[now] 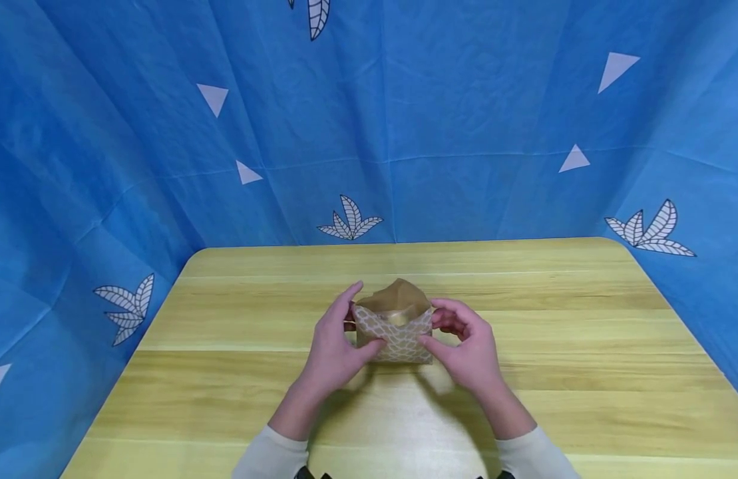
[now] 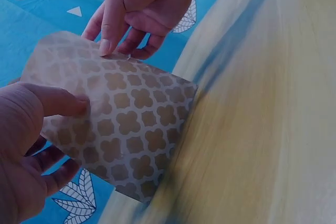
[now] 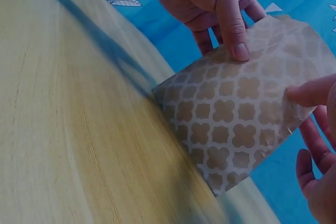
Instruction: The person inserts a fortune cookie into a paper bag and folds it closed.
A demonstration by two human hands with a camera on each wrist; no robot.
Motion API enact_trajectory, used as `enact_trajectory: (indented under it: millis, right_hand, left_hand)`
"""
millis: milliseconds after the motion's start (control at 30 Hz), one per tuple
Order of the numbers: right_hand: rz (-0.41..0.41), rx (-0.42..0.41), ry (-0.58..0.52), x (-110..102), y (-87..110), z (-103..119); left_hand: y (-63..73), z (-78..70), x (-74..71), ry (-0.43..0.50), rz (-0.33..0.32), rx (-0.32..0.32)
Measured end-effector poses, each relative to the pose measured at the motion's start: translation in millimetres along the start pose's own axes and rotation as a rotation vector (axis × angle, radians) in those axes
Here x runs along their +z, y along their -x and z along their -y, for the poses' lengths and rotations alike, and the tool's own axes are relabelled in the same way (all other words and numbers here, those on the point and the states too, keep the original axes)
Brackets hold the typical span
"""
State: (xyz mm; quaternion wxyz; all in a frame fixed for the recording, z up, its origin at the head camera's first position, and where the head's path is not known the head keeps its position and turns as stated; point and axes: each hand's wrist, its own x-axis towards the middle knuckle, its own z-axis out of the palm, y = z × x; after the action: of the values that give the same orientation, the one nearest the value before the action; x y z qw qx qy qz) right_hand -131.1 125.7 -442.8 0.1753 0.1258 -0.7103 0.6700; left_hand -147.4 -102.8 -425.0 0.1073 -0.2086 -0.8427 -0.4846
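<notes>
A brown paper bag (image 1: 398, 342) with a white lattice pattern stands on the table, its mouth spread and facing up. Inside the mouth something pale shows, too small to identify. At the bag's left side my left hand (image 1: 335, 346) pinches it, thumb on the patterned front and fingers behind. My right hand (image 1: 469, 340) grips the opposite side the same way. In the left wrist view the patterned face of the bag (image 2: 131, 119) fills the middle, its bottom edge against the wood. The right wrist view shows both thumbs pressing that face of the bag (image 3: 226, 114).
The wooden table (image 1: 225, 399) has light grain and rounded far corners. Behind it and along its sides hangs a blue cloth (image 1: 464, 100) with white triangles and leaf prints. Pale sleeves (image 1: 273, 456) cover my forearms.
</notes>
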Motion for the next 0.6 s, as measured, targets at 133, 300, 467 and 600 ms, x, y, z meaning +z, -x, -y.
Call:
enact_trajectory:
  millis: [133, 300, 467, 600]
  right_hand:
    - [0.038, -0.032, 0.003, 0.0, -0.1, 2.3]
    - [0.103, -0.06, -0.014, 3.3, -3.9, 5.1]
    - [0.154, -0.058, -0.059, 8.0, -8.0, 6.7]
    - [0.149, -0.06, -0.076, 10.6, -9.6, 6.8]
  left_hand:
    - [-1.0, -0.9, -0.1, 0.087, 0.038, 0.001]
    - [-2.8, -3.4, -0.4, 0.226, 0.084, -0.026]
    - [-4.2, -6.0, 0.2, 0.353, 0.098, -0.062]
    - [-3.6, -8.0, 1.5, 0.372, 0.076, -0.081]
